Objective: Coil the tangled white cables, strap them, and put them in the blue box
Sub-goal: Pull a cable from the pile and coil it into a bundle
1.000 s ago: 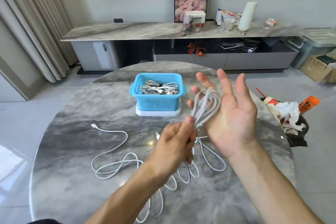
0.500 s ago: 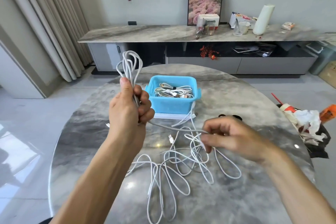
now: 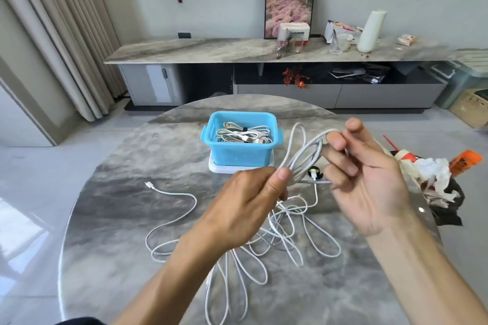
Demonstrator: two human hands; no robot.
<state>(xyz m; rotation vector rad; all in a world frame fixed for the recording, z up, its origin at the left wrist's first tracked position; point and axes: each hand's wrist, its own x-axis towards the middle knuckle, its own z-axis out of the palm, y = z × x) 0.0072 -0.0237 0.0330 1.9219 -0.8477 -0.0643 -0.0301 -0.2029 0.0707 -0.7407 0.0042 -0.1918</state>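
Our left hand pinches the half-coiled white cable; our right hand fingers hook its loops, which may slip and retangle.

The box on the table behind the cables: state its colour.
The box is light blue, resting on a white lid or base; the head view shows it plainly.

The round marble tabletop is grey, streaked with darker and paler cloudy bands. The tangled thin cables lying on it are plain white. The small plastic box is bright sky blue and stands on a white lid. The coiled cables inside it are white and pale beige.
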